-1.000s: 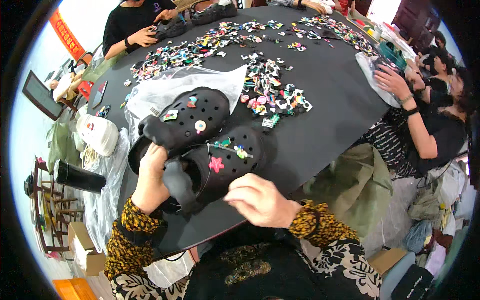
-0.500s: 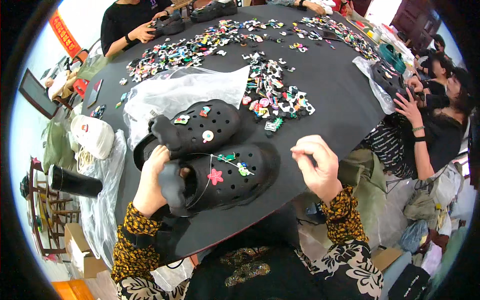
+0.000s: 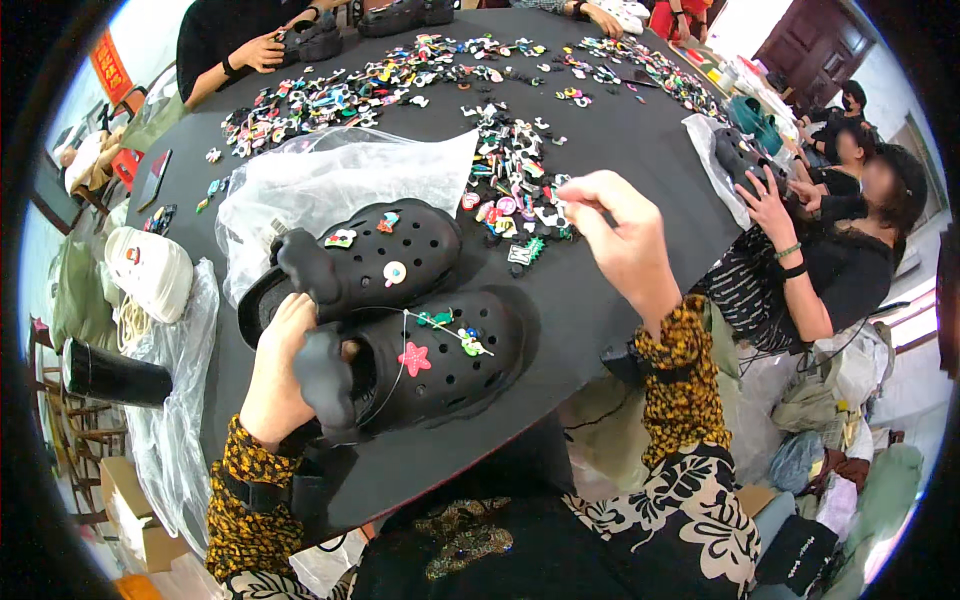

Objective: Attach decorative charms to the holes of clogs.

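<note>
Two black clogs with holed tops lie side by side. My left hand (image 3: 283, 365) is closed on the near clog (image 3: 460, 370), its fingers reaching inside the opening behind the cloud-shaped strap. This clog carries a pink starfish charm (image 3: 414, 359) and small green charms (image 3: 470, 342); a thin pale cord loops across it. On the far clog (image 3: 420, 240) sit several charms, among them a round cream one (image 3: 395, 273). My right hand (image 3: 625, 240) hovers at the edge of a charm pile (image 3: 510, 165), thumb and forefinger pinched; whatever is between their tips is too small to make out.
A clear plastic bag (image 3: 335, 185) lies beyond the clogs. More loose charms (image 3: 330, 100) spread over the far side of the black table (image 3: 640, 140). Across it and at the right, other people handle dark clogs (image 3: 740, 155). A black cylinder (image 3: 115, 372) is at the left.
My right hand has moved forward and up to the pile's edge. My left hand stays on the near clog. The whole view has shifted a little, sliding things leftward.
</note>
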{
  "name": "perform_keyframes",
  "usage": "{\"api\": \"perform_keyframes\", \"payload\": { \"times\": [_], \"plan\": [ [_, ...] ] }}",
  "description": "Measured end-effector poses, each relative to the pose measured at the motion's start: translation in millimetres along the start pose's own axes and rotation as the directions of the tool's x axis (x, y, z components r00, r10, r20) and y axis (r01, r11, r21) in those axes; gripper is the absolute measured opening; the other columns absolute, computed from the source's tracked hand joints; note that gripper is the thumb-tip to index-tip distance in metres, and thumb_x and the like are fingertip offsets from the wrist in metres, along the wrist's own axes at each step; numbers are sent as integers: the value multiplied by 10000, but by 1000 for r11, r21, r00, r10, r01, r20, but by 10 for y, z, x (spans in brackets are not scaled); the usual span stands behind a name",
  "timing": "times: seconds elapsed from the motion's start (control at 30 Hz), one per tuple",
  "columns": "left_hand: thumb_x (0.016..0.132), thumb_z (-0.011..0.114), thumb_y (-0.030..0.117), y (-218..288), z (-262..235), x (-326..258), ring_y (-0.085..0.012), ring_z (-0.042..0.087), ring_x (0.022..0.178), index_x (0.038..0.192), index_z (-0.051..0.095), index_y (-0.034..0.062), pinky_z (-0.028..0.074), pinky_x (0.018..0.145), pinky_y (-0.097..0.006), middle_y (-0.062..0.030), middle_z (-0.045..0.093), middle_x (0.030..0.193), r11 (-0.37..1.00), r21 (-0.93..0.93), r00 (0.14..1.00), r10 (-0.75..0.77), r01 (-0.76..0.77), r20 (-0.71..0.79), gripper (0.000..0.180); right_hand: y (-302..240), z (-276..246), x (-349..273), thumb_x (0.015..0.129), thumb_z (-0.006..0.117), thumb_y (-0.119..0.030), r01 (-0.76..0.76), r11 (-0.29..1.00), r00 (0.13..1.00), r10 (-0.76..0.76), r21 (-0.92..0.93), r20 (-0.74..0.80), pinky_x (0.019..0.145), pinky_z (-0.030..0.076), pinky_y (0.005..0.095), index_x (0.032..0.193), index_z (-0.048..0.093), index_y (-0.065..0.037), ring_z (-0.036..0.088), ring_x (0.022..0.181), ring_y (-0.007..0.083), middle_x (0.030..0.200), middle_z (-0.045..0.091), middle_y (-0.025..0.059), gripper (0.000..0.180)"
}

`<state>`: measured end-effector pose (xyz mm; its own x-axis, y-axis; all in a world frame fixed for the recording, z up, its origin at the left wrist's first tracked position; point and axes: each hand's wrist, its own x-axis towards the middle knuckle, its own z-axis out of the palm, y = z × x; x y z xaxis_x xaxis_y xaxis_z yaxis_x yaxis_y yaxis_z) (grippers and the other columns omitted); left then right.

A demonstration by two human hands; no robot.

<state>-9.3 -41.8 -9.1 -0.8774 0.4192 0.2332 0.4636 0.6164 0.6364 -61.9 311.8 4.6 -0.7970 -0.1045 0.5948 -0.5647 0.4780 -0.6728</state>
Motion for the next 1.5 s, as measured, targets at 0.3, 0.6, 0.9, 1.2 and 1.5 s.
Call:
{"api": "perform_keyframes", "payload": {
  "times": [0.3,0.6,0.9,1.2,1.5],
  "plan": [
    [678,670,11,23,-28,-11,-408,532,1085,1105,533,-99,382,976,-385,-270,565,1095,998,39,999,43,-42,-27,462,419,430,330,864,559,-134,-52,951,888,184,-304,422,739,495,335,981,658,-14,642,810,243,868,660,135,195],
    [657,668,18,61,-63,23,-441,497,1153,1136,521,-98,375,997,-392,-293,542,1152,1000,-4,999,-19,19,51,515,490,511,535,841,565,-140,137,935,848,60,-326,527,754,497,388,965,659,-9,638,841,303,887,649,159,203],
    [647,656,30,20,-41,6,-442,521,1038,1101,529,-93,410,932,-402,-262,559,1087,998,56,999,32,-32,-8,488,607,789,539,810,573,-100,235,914,819,-4,-330,574,791,484,391,955,646,3,620,863,309,896,647,148,193],
    [652,657,37,21,-35,31,-427,524,1031,1109,543,-73,417,922,-414,-248,564,1079,998,49,999,44,-43,-23,483,534,456,476,811,547,-133,-24,948,836,193,-317,514,813,483,409,907,675,-21,616,875,319,884,663,152,195],
    [652,662,38,17,-27,21,-416,534,1062,1144,539,-62,413,939,-397,-244,565,1112,998,43,999,41,-40,-25,516,634,483,323,779,647,-37,-72,938,727,281,-338,626,804,504,340,1078,627,-34,629,886,230,944,634,112,300]
  ]
}}
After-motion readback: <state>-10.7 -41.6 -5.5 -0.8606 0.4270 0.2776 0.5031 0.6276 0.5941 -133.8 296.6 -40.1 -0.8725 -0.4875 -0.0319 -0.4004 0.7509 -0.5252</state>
